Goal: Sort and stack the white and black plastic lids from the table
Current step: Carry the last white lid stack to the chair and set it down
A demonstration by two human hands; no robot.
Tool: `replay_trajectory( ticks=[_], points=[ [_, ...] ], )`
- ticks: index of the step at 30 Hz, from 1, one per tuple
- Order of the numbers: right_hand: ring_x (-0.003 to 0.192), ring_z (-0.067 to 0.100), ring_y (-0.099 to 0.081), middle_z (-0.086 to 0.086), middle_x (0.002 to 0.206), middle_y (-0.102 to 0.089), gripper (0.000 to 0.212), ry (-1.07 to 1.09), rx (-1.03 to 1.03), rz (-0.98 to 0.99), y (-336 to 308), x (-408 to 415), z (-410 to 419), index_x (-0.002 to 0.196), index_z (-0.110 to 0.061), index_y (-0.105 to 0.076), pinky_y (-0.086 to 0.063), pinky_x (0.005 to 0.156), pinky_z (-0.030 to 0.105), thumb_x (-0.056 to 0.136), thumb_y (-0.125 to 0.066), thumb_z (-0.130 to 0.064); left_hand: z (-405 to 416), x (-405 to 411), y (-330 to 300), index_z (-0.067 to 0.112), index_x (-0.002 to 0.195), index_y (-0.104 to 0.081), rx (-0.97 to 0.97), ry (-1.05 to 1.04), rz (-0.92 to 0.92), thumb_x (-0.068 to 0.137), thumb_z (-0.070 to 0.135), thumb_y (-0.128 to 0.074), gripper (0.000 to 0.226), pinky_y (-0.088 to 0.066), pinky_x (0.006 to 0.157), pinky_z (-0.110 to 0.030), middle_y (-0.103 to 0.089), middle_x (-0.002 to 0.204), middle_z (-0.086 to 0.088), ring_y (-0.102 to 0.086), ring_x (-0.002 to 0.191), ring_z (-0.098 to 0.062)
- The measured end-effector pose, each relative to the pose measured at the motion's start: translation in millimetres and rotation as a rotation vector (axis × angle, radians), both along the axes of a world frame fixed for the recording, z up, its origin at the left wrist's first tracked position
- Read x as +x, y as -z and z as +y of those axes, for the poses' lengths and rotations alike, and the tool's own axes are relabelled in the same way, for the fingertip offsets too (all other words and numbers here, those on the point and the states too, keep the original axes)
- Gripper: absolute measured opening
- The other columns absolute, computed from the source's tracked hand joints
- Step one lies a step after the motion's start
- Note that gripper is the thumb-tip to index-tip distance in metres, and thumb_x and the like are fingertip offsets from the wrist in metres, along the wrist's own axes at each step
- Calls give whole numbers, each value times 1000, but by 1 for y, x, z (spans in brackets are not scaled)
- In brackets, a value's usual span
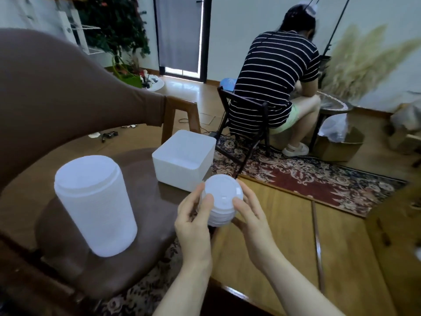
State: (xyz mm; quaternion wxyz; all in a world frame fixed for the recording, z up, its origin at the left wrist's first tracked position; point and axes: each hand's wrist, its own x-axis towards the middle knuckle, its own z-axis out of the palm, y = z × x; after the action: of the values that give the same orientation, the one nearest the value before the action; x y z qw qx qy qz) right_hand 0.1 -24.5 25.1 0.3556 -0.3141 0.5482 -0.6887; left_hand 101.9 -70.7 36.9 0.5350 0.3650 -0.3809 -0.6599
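- I hold a stack of round white plastic lids [222,201] between both hands, above the near left edge of the wooden table [296,236], just right of the brown padded chair [114,258].
- My left hand [193,222] curls round the stack's left side, thumb pressing near the top lid; my right hand [250,222] grips the right side, fingers wrapped underneath.
- On the chair seat stand a tall white translucent plastic jar [95,206], to the left, and a white square plastic box [184,160], farther off, both open on top.
- No black lids show anywhere in view.
- To do this well, I judge I should squeeze evenly from both sides, align the rims so the lids nest flush, and keep the stack level.
- The lower lids look slightly uneven; tilting could fan them out.
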Motion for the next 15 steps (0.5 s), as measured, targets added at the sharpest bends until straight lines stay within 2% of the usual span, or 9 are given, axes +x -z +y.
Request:
replay_trajectory(
  ticks=[2, 4, 6, 8, 12, 15],
  points=[
    [114, 13, -62, -10, 119, -68, 61, 81, -14, 29, -3, -22, 22, 127, -26, -59, -50, 96, 38, 70, -70, -47, 14, -18, -7, 30, 112, -72, 60, 158, 58, 80, 19, -75, 33, -55, 85, -25, -71, 122, 8, -66, 113, -9],
    [116, 18, -62, -6, 120, -68, 58, 166, -20, 56, -2, -42, 44, 122, -26, -62, -49, 95, 38, 68, -71, -48, 27, -38, -8, 29, 122, -69, 96, 302, 70, 70, 27, -76, 52, -51, 100, -33, -69, 127, 8, -63, 119, -11],
    [116, 20, -62, -2, 121, -68, 55, 235, -10, 82, 2, -61, 63, 119, -27, -62, -48, 94, 35, 68, -72, -46, 37, -60, -2, 25, 127, -66, 129, 398, 67, 67, 30, -74, 61, -46, 108, -40, -70, 126, 8, -64, 119, -12],
    [117, 20, -62, -1, 121, -68, 58, 282, 22, 72, 10, -79, 81, 120, -27, -62, -49, 94, 35, 67, -73, -46, 47, -82, 7, 24, 125, -67, 160, 464, 48, 68, 30, -73, 58, -46, 106, -40, -72, 120, 9, -65, 116, -12],
    [119, 22, -61, -1, 121, -69, 63, 323, 80, 24, 37, -113, 107, 120, -28, -61, -48, 102, 44, 62, -76, -48, 61, -120, 31, 23, 120, -69, 188, 566, -20, 70, 29, -74, 51, -49, 88, -31, -74, 116, 5, -66, 113, -16],
    [117, 22, -61, 1, 121, -68, 61, 359, 77, -34, 51, -133, 111, 116, -30, -63, -50, 98, 41, 60, -76, -48, 59, -145, 50, 24, 120, -70, 190, 624, -58, 68, 27, -85, 54, -48, 83, -31, -75, 115, 2, -69, 105, -16]
  ],
)
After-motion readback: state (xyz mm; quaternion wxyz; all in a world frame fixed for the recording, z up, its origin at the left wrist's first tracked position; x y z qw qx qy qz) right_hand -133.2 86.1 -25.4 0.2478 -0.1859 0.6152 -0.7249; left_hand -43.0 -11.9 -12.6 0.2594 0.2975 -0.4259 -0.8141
